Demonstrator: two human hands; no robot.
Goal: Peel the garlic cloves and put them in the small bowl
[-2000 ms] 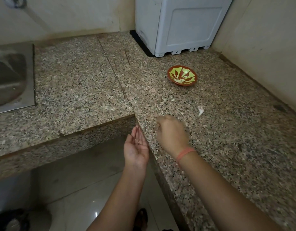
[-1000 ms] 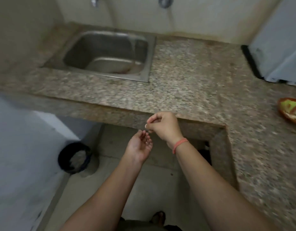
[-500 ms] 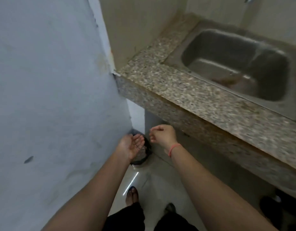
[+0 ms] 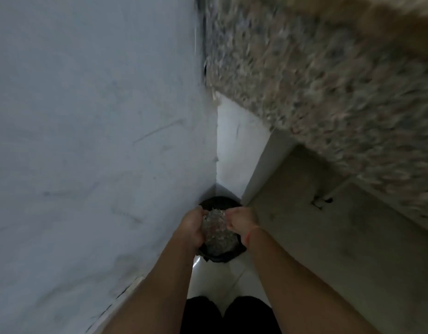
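Note:
Neither the small bowl nor any garlic is in view. Both my hands hang low over a black bin (image 4: 220,251) that stands on the floor in the corner. My left hand (image 4: 191,227) is tipped over the bin's left rim, its back toward me and the fingers pointing down into it. Over the right rim, my right hand (image 4: 239,221) has its fingers curled, and a pink band circles that wrist. Blur hides whether either hand holds anything. Pale crumpled waste (image 4: 216,231) fills the bin between my hands.
A grey-white wall (image 4: 92,141) runs close on the left. The speckled granite counter edge (image 4: 328,80) overhangs at the upper right, with a plain cabinet face (image 4: 328,237) under it. White floor tiles (image 4: 222,276) and my dark trouser legs (image 4: 229,314) are below.
I have turned left from the counter and sink and bent down to the corner. Both hands dropped together from counter height to just above the bin. The bowl left the view.

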